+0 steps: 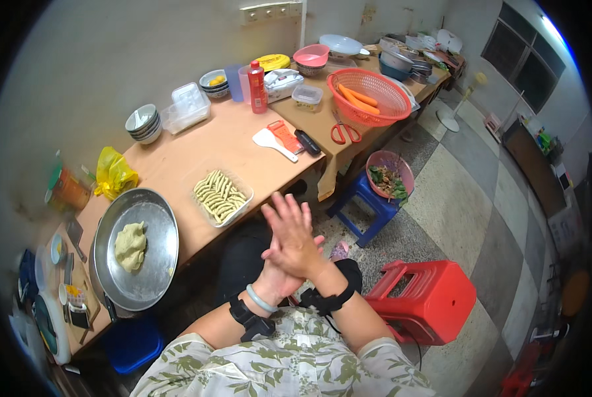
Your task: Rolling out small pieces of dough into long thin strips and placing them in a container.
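Observation:
My right hand (293, 243) lies across my left hand (280, 282), palm against palm, in front of my chest. The right fingers stretch out and are slightly spread. Whatever may lie between the palms is hidden. Nearest to the hands on the table (206, 149) is a clear plastic box (249, 194), filled with rows of short, pale green-yellow dough strips (220, 196). Further left, a wide round metal pan (152, 283) holds a lump of the same coloured dough (131, 246).
A red stool (440, 302) stands to my right. Beyond it, a blue stool (358, 206) carries a pink basin of leafy scraps (387, 178). On the tables are a white spatula (274, 144), red-handled scissors (345, 133), an orange basket with carrots (370, 97) and stacked bowls (145, 124).

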The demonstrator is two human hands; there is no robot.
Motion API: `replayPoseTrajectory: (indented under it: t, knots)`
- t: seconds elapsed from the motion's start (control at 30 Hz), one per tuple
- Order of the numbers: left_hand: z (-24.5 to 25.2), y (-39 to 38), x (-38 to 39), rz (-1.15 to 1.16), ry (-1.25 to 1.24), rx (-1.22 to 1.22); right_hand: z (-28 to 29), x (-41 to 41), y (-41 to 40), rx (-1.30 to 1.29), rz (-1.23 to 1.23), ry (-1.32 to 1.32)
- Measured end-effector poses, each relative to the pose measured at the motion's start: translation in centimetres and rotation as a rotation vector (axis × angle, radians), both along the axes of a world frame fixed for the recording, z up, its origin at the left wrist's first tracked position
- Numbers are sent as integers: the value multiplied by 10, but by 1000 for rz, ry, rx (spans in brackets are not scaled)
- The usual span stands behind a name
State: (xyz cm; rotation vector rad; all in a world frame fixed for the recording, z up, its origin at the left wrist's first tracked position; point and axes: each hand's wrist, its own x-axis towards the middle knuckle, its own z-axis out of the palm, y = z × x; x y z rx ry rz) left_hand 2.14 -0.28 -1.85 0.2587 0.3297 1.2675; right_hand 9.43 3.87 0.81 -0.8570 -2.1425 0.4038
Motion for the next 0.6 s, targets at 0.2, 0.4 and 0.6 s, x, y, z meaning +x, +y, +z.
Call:
replayPoseTrajectory:
  t: [0.2,0.4,0.6]
  knots:
    - [8,0,-28,-172,291,3,-13,-5,-48,-104,102,82]
    - [-34,24,1,-270,-121,601,16,-12,-20,30,67,-33]
    - [33,1,-19,-11,3,-115,-17,11,-35,-30,6,-38]
